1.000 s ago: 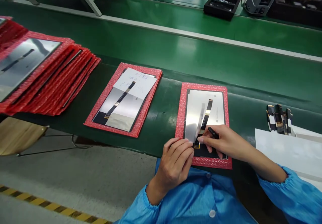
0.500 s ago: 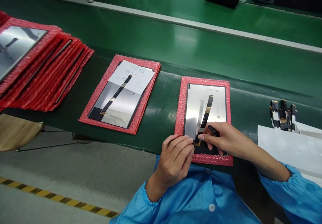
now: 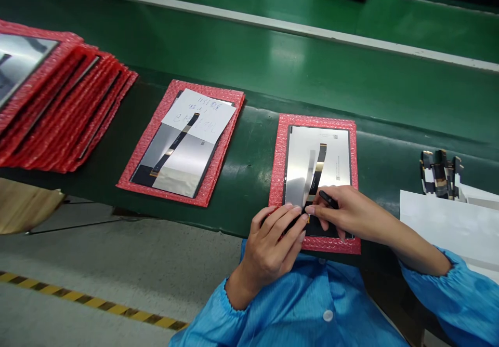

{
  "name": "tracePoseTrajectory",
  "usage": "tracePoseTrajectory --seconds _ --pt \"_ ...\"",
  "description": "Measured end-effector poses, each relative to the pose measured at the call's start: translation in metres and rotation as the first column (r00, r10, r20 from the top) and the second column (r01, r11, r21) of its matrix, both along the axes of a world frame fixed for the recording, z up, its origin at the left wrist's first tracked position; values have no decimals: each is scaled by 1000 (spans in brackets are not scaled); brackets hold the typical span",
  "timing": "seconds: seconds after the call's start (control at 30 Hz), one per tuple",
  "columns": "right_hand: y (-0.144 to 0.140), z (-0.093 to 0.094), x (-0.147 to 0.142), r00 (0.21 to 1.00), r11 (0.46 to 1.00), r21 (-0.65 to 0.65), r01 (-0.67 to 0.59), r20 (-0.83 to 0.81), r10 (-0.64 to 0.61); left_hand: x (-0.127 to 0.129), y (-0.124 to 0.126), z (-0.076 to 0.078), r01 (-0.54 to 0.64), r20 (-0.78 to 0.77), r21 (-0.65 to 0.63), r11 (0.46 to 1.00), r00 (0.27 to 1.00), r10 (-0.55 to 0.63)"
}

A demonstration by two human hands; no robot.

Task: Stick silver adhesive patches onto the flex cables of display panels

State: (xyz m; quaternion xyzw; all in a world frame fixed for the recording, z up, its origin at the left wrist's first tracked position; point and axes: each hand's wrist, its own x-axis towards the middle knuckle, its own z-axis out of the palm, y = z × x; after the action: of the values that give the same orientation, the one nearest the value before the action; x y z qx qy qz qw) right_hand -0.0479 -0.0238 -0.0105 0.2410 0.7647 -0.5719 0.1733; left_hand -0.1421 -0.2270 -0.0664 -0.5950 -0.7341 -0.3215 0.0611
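Observation:
An LCD panel (image 3: pixel 298 168) with a silvery back lies on a red bubble-wrap sleeve (image 3: pixel 276 168) in front of me. A black flex cable (image 3: pixel 320 155) runs down it to the dark lower strip. My right hand (image 3: pixel 343 211) pinches a slim black pen-like tool (image 3: pixel 328 199), its tip close to the cable's lower end. From the left, my left hand (image 3: pixel 275 240) rests its stretched fingers on the panel's lower left corner, touching or nearly touching the right fingertips. The cable's orange end is mostly hidden by these fingers.
Left of me lies another panel (image 3: pixel 183 165) in red wrap, with a flex cable and a handwritten paper slip (image 3: pixel 210 116). A stack of red sleeves (image 3: pixel 70 118) stands farther left. Several loose flex cables (image 3: pixel 440 173) and white paper (image 3: pixel 444 225) are at the right.
My left fingers have shifted slightly right, over the cable's lower end, covering more of its orange tip. The right hand keeps its pinch nearly in place. The view has tilted slightly.

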Motion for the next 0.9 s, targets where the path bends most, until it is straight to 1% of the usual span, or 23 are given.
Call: tracePoseTrajectory --seconds 0.13,0.33,0.43,0.63,0.73,0.9 --pt "1 -1 1 1000 1000 7 -6 -24 6 0 0 -1 8 -15 -8 1000 1000 -8" --pt "0 1 1 999 999 -3 39 -10 -39 0 0 -1 2 -11 -6 1000 1000 -2" --pt "0 1 0 1000 1000 12 19 -17 -19 -1 0 -2 10 -18 -2 1000 1000 -10" --pt "0 0 0 1000 999 36 -4 -23 5 -2 -6 -8 30 -168 85 996 986 -15" --pt "0 0 0 1000 1000 29 8 -21 -7 -1 -9 -12 38 -226 61 997 974 -23" --pt "0 -3 1 1000 999 36 9 -22 -9 1 -10 -14 12 -222 29 1000 975 -5"
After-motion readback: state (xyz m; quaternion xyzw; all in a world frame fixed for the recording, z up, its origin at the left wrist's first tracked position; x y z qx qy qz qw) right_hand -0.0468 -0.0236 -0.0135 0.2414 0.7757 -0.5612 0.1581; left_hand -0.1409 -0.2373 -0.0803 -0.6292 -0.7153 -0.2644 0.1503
